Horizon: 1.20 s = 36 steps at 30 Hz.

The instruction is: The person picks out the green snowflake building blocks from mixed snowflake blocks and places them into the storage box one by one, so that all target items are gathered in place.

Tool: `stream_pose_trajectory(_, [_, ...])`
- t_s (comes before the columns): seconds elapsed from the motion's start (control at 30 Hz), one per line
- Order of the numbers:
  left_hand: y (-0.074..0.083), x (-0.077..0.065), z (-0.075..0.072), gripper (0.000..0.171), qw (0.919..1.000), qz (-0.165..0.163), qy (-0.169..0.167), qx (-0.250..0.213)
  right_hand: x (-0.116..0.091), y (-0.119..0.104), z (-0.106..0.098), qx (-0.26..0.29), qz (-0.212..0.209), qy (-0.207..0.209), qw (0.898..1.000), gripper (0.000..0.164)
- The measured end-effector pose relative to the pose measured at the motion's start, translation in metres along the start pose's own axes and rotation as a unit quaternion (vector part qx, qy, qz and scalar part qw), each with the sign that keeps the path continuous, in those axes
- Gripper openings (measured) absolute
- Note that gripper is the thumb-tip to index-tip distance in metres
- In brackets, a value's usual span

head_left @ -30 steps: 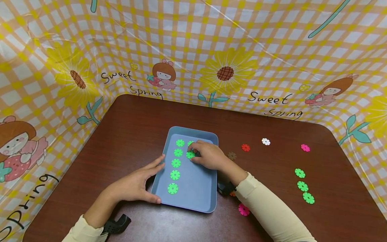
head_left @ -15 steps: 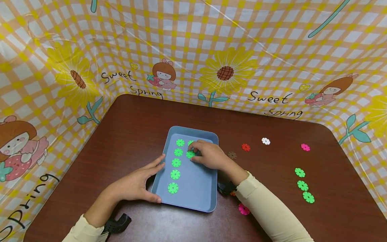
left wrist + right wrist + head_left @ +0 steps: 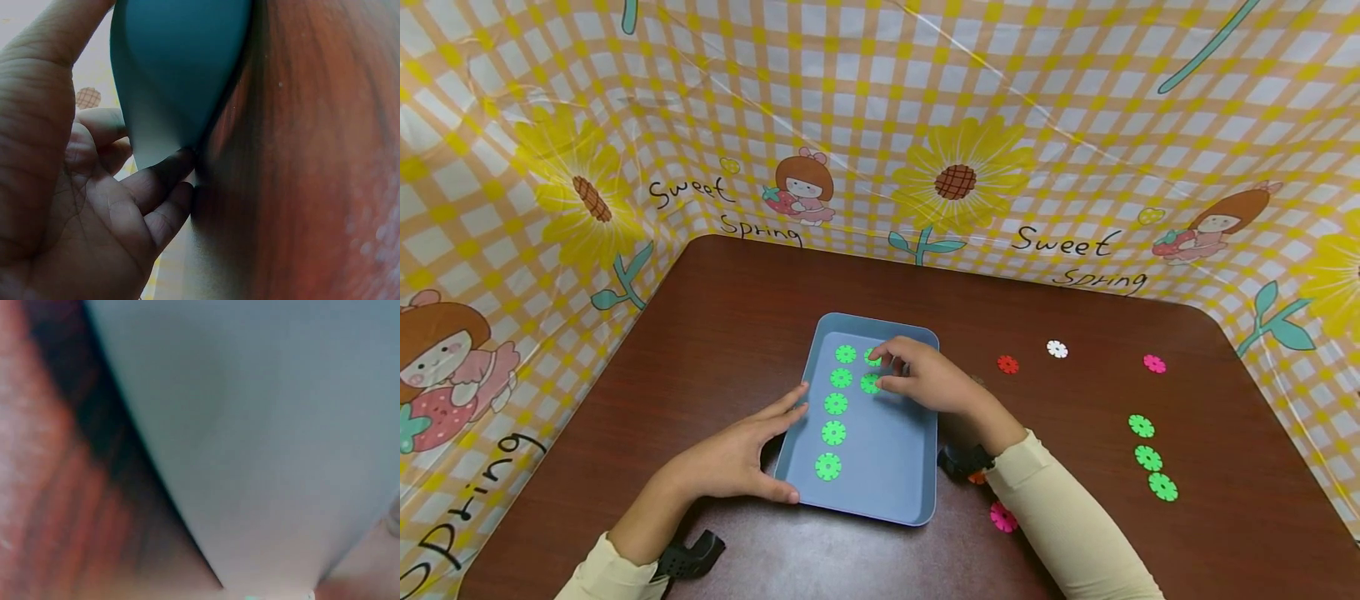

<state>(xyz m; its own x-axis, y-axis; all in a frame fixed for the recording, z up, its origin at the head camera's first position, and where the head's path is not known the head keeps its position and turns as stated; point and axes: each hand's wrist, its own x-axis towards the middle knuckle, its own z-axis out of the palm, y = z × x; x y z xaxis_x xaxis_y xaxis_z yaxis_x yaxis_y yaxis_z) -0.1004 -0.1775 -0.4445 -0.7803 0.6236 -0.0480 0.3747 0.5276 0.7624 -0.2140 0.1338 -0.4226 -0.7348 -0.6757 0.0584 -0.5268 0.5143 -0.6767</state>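
Observation:
A blue-grey tray (image 3: pixel 880 454) lies on the table, holding green notched plastic discs. Several, such as one green disc (image 3: pixel 835 403), form a column along its left side. Beside that column are two more: a far disc (image 3: pixel 872 357) and a nearer disc (image 3: pixel 869 383), both partly covered by my right hand (image 3: pixel 925 379). That hand hovers over the tray's right half, thumb and fingers apart around the nearer disc. My left hand (image 3: pixel 730 457) touches the tray's left edge with spread fingers and thumb. In the left wrist view its fingertips meet the tray wall (image 3: pixel 181 69).
On the right of the brown table (image 3: pixel 1045 550) lie three green discs (image 3: pixel 1148 457), a white disc (image 3: pixel 1057 349), a red disc (image 3: pixel 1007 364) and pink discs (image 3: pixel 1154 363). An orange disc (image 3: pixel 976 477) shows beside the right wrist. A patterned cloth (image 3: pixel 850 100) surrounds the table.
My right hand has lifted slightly and drawn right, its fingers parting from the nearer disc in the second column, which stays in the tray. The left hand has kept its place.

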Motion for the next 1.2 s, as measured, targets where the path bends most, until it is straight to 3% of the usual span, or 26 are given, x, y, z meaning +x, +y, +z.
stream_pose_trajectory(0.27, [0.0,0.0,0.0,0.112,1.0,-0.002,-0.002,-0.001,-0.015,0.001,-0.023,0.0,0.003,0.047,0.999,0.034])
stream_pose_trajectory(0.6, [0.001,0.001,-0.001,0.113,1.0,-0.004,-0.006,-0.005,-0.047,0.005,-0.051,0.008,0.06,0.094,0.994,0.032])
stream_pose_trajectory(1.2, [0.002,0.0,0.0,0.112,1.0,-0.006,-0.004,-0.003,-0.105,0.03,-0.078,-0.056,0.093,0.15,0.983,0.026])
